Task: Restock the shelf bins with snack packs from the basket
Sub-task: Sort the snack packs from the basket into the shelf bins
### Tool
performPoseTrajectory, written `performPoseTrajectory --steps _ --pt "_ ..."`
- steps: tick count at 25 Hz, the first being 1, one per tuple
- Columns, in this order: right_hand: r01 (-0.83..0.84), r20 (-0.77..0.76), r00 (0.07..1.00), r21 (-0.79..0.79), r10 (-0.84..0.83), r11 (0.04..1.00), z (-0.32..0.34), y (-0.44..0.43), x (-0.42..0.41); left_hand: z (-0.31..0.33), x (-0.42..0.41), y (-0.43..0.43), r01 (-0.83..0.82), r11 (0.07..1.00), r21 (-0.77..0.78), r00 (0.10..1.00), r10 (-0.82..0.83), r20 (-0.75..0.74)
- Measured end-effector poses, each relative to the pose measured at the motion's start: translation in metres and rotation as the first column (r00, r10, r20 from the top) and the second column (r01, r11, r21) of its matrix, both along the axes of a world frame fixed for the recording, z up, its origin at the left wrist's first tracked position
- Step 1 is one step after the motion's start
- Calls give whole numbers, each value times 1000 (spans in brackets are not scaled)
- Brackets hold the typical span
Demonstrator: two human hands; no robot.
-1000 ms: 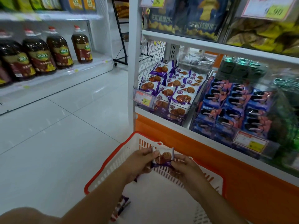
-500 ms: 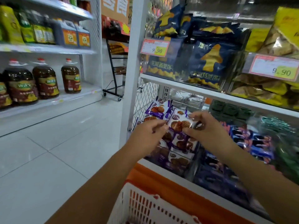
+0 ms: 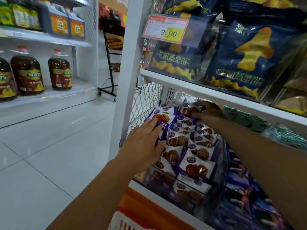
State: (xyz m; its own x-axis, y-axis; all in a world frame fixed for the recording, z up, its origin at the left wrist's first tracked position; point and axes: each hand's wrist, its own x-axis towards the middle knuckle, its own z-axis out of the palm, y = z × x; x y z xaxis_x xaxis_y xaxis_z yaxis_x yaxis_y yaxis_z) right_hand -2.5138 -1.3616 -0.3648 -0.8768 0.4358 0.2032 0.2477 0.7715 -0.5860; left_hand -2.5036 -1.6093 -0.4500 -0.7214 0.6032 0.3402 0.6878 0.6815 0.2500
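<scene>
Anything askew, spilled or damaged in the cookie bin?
Nothing spilled or torn. The purple cookie packs lie piled at mixed angles, not in rows. Left hand rests flat on them; right hand grips one pack at the back.

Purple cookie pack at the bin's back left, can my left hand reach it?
Likely yes: the left hand rests fingertips on the purple cookie pack, nothing covers it; the right hand grips another pack.
</scene>
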Motion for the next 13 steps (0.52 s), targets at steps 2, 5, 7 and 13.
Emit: performPoseTrajectory --steps 2,5,7,13 --pt "-41 46 998 85 38 996 -10 7 -14 -3 -6 5 -2 1000 -31 1000 2 2" --pt "-35 111 994 163 17 986 -24 19 -25 -5 -8 8 -1 998 -57 1000 1 9" --pt "-24 148 989 177 -2 984 -26 20 -24 -4 -9 8 -2 999 -42 1000 3 10" --pt "-59 96 995 339 28 939 -9 -14 33 12 25 -12 25 978 207 998 -12 -62"
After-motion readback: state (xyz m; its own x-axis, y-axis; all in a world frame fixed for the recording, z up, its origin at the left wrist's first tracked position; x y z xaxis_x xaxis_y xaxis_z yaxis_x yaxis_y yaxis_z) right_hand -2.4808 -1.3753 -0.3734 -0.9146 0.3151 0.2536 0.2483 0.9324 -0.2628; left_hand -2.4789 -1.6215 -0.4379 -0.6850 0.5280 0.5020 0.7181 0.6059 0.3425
